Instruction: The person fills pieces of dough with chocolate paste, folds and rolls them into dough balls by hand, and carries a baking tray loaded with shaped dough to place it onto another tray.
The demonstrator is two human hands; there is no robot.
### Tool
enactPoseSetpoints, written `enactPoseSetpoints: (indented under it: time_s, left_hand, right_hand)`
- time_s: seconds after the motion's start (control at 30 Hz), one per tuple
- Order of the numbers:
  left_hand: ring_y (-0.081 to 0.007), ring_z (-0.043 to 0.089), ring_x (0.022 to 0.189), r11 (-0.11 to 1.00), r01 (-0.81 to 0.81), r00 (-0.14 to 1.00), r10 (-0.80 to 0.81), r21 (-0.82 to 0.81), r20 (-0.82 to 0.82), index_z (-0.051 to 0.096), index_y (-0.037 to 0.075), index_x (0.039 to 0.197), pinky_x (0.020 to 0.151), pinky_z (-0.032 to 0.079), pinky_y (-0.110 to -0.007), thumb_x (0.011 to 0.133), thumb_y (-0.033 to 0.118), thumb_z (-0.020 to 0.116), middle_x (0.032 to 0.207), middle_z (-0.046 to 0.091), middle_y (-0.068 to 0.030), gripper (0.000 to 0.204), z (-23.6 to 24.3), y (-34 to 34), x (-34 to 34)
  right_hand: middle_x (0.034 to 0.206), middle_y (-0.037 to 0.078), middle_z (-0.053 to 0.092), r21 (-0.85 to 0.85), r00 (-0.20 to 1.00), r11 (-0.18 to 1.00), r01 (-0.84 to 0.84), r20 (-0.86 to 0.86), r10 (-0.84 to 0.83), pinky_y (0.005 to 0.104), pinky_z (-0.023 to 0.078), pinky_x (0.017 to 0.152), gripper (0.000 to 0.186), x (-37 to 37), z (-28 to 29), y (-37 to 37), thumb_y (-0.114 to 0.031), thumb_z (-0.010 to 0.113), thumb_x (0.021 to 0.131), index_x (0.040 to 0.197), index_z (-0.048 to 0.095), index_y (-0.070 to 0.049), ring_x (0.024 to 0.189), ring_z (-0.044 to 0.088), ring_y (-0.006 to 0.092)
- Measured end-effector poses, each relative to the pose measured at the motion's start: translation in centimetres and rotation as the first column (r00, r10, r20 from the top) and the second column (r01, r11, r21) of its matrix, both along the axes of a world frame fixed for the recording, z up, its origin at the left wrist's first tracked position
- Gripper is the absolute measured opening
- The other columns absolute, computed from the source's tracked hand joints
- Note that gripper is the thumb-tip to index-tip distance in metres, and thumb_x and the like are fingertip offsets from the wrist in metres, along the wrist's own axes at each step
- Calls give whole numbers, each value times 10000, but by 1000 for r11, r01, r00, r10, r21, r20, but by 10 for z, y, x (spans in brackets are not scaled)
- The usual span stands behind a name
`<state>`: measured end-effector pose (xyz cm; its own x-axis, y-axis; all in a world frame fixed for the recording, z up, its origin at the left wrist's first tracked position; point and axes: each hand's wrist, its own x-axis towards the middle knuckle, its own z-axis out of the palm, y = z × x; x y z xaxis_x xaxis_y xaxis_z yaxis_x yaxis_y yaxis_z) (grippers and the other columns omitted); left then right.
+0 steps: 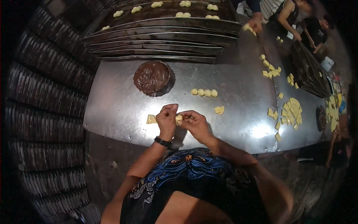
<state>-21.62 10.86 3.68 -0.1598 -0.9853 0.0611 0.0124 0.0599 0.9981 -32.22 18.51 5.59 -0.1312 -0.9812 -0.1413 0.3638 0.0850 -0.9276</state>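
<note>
Near the front edge of the metal table, my right hand (197, 126) pinches a pale yellow piece of dough (179, 120) with its fingertips. My left hand (167, 121) is closed right beside that piece, its fingertips pressed together; what lies inside them is hidden. A flattened dough piece (151, 119) sits against the left side of my left hand. Beyond my hands is a round mass of glossy brown paste (151, 77). A row of several dough balls (204, 92) lies to the right of it, with a loose dough lump (219, 109) nearer me.
Stacked dark trays (160, 35) stand at the far side, the top one bearing dough balls. Tray racks (48, 108) fill the left. Cut dough pieces (291, 112) lie at right, near another tray stack (308, 71). A co-worker's hand (256, 24) holds dough; other people work behind.
</note>
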Motion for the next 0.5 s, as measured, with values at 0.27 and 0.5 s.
enactPoseSetpoints:
  time_s: [0.27,0.5]
  left_hand:
    - [-181,533,940,971,210,976,-215,114,31,461,-20,1126,803,440,-302,917,328,435,1064,520,-131,407,-6,33,-4]
    - [-211,520,954,889,11,825,251,458,-507,410,-20,1162,804,452,-322,924,482,253,1084,506,-164,577,-8,28,16]
  right_hand:
    - [1043,124,539,219,747,784,-581,525,407,280,521,718,592,-39,18,8,-22,523,831,1328,220,-129,864,603,192]
    - [889,117,604,255,696,648,-717,309,648,277,512,587,369,-30,16,-63,-92,535,840,1203,484,-50,749,631,230]
